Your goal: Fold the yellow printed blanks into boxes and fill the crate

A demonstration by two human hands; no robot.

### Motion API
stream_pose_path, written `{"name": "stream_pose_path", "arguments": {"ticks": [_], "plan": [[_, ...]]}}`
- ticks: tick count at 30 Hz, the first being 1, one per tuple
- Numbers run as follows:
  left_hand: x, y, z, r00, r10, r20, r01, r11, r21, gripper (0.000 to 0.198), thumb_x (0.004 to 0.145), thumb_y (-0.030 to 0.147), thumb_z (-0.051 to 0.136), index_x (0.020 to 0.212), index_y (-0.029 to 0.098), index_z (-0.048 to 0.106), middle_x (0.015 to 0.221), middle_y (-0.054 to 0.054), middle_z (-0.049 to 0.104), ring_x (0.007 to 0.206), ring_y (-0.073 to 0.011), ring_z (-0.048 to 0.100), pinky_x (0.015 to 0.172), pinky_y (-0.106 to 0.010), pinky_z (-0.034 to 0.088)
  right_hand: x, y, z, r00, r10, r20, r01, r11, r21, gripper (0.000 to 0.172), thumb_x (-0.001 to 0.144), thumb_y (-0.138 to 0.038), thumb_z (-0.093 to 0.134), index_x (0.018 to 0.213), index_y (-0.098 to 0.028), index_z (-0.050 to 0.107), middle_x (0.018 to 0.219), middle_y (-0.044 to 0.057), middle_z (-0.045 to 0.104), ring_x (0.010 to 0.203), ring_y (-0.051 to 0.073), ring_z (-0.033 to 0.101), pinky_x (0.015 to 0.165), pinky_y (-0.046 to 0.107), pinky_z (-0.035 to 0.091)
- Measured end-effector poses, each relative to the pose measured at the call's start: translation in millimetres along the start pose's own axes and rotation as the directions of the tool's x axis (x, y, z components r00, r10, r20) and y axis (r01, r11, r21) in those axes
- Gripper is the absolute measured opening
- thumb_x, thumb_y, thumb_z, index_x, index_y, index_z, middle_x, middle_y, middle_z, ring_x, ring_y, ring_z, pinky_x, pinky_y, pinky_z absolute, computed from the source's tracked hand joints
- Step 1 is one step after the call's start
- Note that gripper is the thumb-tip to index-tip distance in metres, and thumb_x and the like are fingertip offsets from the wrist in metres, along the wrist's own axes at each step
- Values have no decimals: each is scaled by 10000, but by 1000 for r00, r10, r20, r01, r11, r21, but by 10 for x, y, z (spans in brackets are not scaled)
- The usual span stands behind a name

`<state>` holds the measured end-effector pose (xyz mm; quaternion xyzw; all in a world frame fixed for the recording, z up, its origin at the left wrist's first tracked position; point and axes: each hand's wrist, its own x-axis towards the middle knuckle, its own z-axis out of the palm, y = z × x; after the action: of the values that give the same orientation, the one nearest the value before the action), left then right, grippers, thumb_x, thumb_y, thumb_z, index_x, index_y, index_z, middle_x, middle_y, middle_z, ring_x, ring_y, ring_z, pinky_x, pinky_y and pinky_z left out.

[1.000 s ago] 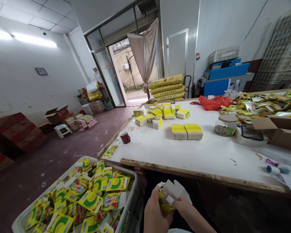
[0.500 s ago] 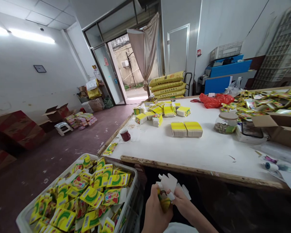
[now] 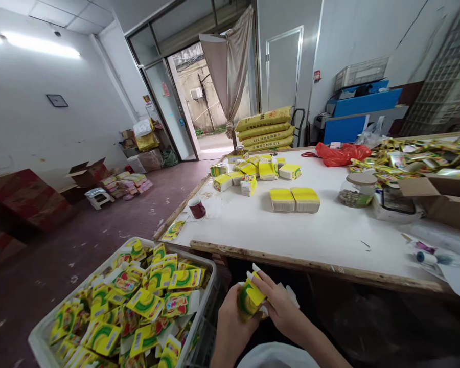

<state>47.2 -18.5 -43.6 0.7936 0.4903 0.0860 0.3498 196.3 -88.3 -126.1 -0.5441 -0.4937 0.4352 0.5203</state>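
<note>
Low in front of me, my left hand (image 3: 232,319) is closed around a yellow-and-green packet (image 3: 247,301), holding it over my lap. My right hand (image 3: 279,304) meets it from the right, fingers laid across the packet's yellow card top. White card edges (image 3: 290,295) stick out beyond the right hand, apparently held in its palm; how they are gripped is hidden. To the left, a pale plastic crate (image 3: 210,306) is heaped with similar yellow packets (image 3: 143,304).
The white table (image 3: 237,230) has a wooden front edge just beyond my hands. On it are two stacks of yellow-topped cards (image 3: 294,200), more card bundles (image 3: 249,171), a dark red mug (image 3: 197,208), a lidded jar (image 3: 355,191), a red bag (image 3: 341,154) and an open carton (image 3: 440,199).
The packet's yellow card top now faces up between my hands, where white cards stood out before. My right hand has moved over the packet, its fingers now lying across it.
</note>
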Motion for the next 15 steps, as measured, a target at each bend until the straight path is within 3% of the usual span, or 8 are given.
{"name": "stream_pose_path", "arguments": {"ticks": [6, 8, 12, 15], "plan": [[56, 83, -215, 987, 36, 154, -48, 996, 70, 464, 653, 238, 769, 1097, 194, 641, 991, -39, 733, 864, -215, 678, 779, -302, 532, -16, -197, -239, 987, -5, 161, 3, 1000, 9, 338, 787, -116, 559, 1072, -236, 694, 1457, 112, 523, 1260, 255, 573, 1068, 417, 452], [54, 76, -218, 983, 43, 177, -61, 993, 99, 453, 629, 208, 771, 1065, 202, 647, 980, -27, 730, 862, -212, 674, 775, -295, 517, -24, -197, -256, 980, 28, 195, -33, 999, 19, 344, 745, -103, 602, 1040, -247, 706, 1427, 101, 543, 1204, 257, 597, 1052, 429, 456], [40, 51, -173, 989, 26, 147, -39, 995, 88, 385, 715, 273, 728, 1075, 199, 613, 967, -30, 723, 837, -201, 665, 763, -293, 503, -40, -121, -93, 992, 52, 116, -61, 996, 72, 457, 746, -69, 513, 1126, -256, 684, 1545, 96, 413, 1394, 255, 458, 1159, 455, 343], [35, 36, -174, 987, 23, 158, -32, 998, 54, 406, 733, 309, 721, 1101, 197, 593, 980, -34, 718, 840, -198, 661, 765, -293, 505, -39, -84, 60, 993, 47, 111, -64, 986, 156, 469, 812, -147, 510, 1259, -238, 618, 1586, 136, 337, 1477, 261, 349, 1190, 457, 303]]}}
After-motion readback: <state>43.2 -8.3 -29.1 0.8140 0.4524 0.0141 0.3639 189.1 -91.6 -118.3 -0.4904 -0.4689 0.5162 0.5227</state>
